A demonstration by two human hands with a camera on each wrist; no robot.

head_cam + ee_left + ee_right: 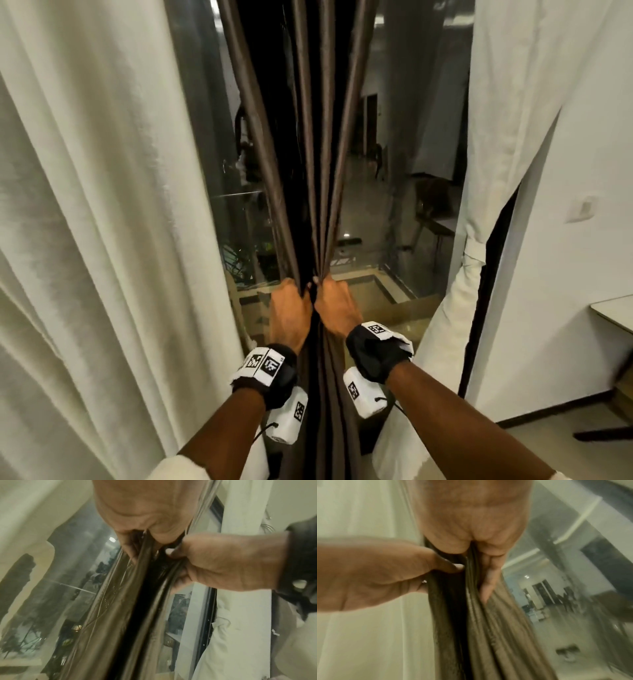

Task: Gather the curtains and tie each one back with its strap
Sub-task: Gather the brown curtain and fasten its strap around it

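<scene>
A dark brown curtain (317, 154) hangs in front of the window, bunched into narrow folds. My left hand (291, 296) and right hand (334, 291) grip the bunch side by side at waist height, fingers curled round the cloth. In the left wrist view my left hand (135, 524) pinches the folds of the brown curtain (123, 608), and the right hand (219, 563) closes on them from the right. In the right wrist view the right hand (476, 531) and left hand (382, 573) hold the same brown curtain (484, 628). No strap for it shows.
A white curtain (89, 212) hangs loose on the left. Another white curtain (520, 102) on the right is held in by a white strap (474, 250). Window glass (387, 192) lies behind. A table corner (613, 315) and a wall socket (582, 209) are at the right.
</scene>
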